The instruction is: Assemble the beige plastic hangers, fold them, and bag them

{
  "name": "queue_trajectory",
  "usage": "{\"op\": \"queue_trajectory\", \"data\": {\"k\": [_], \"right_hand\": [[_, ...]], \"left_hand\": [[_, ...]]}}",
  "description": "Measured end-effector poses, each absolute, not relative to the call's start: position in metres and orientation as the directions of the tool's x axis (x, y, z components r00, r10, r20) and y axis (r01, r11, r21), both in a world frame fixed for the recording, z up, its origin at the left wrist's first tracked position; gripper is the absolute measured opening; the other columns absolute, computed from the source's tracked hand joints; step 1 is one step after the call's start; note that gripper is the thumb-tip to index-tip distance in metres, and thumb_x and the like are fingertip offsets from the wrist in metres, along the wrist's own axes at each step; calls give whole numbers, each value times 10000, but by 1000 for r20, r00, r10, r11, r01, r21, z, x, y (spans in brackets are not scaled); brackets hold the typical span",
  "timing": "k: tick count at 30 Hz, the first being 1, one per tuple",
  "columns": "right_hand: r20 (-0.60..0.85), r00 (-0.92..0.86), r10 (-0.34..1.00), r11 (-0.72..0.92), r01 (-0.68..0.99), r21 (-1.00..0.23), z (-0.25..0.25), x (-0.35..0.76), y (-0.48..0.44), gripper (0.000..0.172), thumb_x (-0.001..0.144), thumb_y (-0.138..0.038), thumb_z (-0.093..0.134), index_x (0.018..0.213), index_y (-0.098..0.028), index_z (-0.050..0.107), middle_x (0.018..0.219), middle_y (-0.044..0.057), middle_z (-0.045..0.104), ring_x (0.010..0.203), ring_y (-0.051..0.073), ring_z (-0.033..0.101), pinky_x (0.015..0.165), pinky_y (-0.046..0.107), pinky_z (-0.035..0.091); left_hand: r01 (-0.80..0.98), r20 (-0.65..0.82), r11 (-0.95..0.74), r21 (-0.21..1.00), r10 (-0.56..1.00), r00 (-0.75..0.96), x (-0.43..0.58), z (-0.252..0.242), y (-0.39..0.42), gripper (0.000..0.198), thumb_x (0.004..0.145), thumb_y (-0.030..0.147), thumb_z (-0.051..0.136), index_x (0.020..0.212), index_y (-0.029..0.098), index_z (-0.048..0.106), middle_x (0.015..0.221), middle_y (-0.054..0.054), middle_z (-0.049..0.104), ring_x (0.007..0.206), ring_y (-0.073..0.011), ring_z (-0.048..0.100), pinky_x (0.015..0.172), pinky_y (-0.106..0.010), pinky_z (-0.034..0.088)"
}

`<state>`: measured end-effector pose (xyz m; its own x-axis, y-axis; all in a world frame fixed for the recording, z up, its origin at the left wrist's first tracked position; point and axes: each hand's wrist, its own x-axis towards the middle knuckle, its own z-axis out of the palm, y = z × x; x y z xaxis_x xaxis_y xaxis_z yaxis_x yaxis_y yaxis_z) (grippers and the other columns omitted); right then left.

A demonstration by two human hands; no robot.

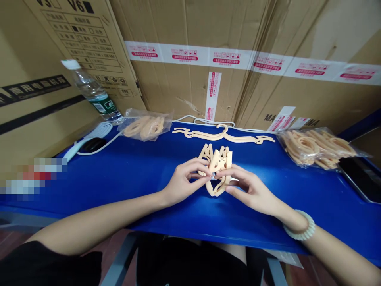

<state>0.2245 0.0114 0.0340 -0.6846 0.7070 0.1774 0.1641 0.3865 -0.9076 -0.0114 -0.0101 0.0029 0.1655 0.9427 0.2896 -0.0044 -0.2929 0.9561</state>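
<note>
Part (pixel 218 169) is held over table (pixel 133 174), pinched from both sides: left hand (pixel 181 180) and right hand (pixel 253 190) equally near, fingers (pixel 202 180) clamped on its middle; long axis pointing away.

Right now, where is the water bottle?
Head view: the water bottle stands in front of the cardboard box at the far left of the blue table, beside the left bag of beige plastic parts.

At nine o'clock a pixelated patch (pixel 32 178) masks whatever lies at the edge of the bench (pixel 133 174). At three o'clock a dark flat object (pixel 361 178) is cut off by the frame (its kind unclear). The fingers (pixel 195 163) cover the middle of the beige plastic piece (pixel 218 159). At eleven o'clock, the print on the carton (pixel 89 31) is too small to read.
</note>
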Motion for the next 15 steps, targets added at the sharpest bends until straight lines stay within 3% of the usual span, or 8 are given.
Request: {"op": "queue_trajectory", "data": {"k": [7, 15], "right_hand": [[245, -711, 660, 498, 168, -851, 41, 227, 13, 215, 977, -273, 641, 1189, -246, 663, 1170, 81, 653, 1080, 221, 657, 935, 395, 579], [229, -720, 655, 436, 112, -893, 41, 227, 12, 94, 993, -309, 624, 1035, -226, 631, 1073, 63, 646, 983, 200, 673, 931, 400, 575]], "left_hand": [[-34, 210, -208, 978, 971, 113, -6, 4, -10, 157, 807, 274, 789, 860, 184, 672, 1017, -81, 692, 924, -217, 728, 676, -246, 594], [-41, 181, -178, 983, 980, 82, -8, 3, -10, 263, 789, 270, 806, 976, 201, 634, 1007, -76, 722, 888, -211, 728, 648, -245, 593]]}}
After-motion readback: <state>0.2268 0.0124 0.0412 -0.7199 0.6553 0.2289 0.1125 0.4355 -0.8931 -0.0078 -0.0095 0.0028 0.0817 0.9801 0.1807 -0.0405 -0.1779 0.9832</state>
